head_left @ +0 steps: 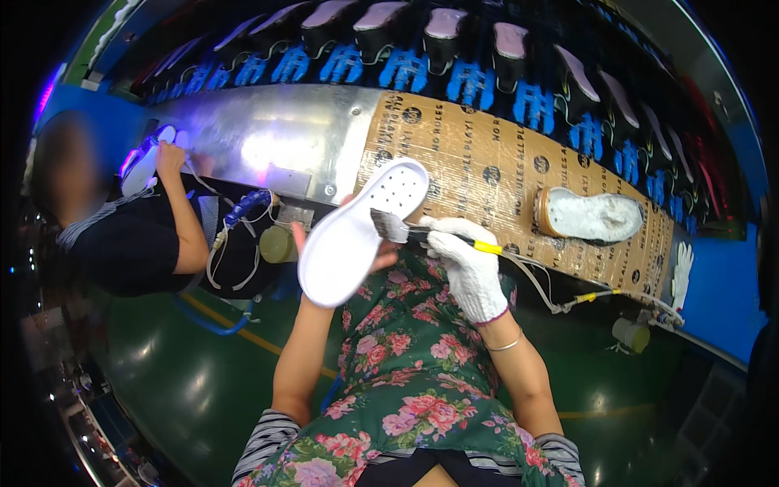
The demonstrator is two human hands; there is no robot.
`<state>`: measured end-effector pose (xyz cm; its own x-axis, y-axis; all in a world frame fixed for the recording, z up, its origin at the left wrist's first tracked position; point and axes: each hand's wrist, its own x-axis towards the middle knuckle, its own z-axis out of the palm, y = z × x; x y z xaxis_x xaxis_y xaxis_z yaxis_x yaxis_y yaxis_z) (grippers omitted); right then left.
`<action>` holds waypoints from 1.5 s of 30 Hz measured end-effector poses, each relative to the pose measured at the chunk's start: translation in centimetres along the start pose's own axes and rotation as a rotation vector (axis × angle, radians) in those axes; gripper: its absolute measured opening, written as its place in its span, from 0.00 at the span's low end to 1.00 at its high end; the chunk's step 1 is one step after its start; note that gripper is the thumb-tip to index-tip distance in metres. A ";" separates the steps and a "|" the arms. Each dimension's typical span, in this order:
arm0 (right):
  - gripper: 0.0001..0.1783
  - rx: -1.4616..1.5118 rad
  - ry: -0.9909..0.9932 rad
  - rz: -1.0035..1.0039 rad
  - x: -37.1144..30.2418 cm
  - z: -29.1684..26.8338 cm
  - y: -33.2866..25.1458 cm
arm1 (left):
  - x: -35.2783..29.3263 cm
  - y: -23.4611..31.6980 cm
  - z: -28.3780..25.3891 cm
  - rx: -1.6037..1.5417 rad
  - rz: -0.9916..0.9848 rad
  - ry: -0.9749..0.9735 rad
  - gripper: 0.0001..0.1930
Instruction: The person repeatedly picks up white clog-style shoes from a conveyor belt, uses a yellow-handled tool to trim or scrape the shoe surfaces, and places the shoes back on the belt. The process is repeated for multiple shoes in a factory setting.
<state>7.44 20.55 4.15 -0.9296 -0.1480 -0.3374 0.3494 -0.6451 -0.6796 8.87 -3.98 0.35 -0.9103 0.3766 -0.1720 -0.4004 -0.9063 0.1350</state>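
Counter point(487, 154), cardboard-covered on the right and bare metal on the left, curves across the view; a row of lasted shoes on blue holders point(454, 81) runs along its far side. One shoe point(591, 216) lies on its side on the cardboard, pale underside up and patchy, well apart from both hands.

A co-worker point(138, 235) in a dark top sits to the left, hand on a pale shoe part at the counter's end.

White sole point(350, 231) is held up over the flowered lap, inner face toward the camera, tilted, toe toward the counter. Left hand point(381, 256) is behind it; only fingertips point(298, 236) show at the edges, clasping it.

Right hand point(466, 272), white-gloved, fingers clenched around a yellow-handled brush point(406, 228). Bristles touch the sole's right edge near the middle.

Judgement: brushing seems mid-way at most; no clear wet sheen is visible, so coverage is uncertain.
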 end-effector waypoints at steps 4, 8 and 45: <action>0.12 -0.232 -0.050 -0.106 -0.6 0.5 -0.5 | -2.6 -2.7 0.0 -0.264 -0.287 0.018 0.45; 0.11 -0.617 -0.125 -0.385 -1.5 2.1 -3.3 | -1.5 -6.2 0.9 -0.356 -0.191 -0.047 0.49; 0.16 -1.110 -0.218 -1.197 -1.2 3.6 -0.9 | 3.6 -9.2 -1.4 0.105 0.149 0.006 0.54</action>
<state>7.84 18.65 7.55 -0.6806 -0.1499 0.7172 -0.7163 0.3417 -0.6084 9.41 5.41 -2.83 -0.9598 0.2387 -0.1479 -0.2707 -0.9268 0.2605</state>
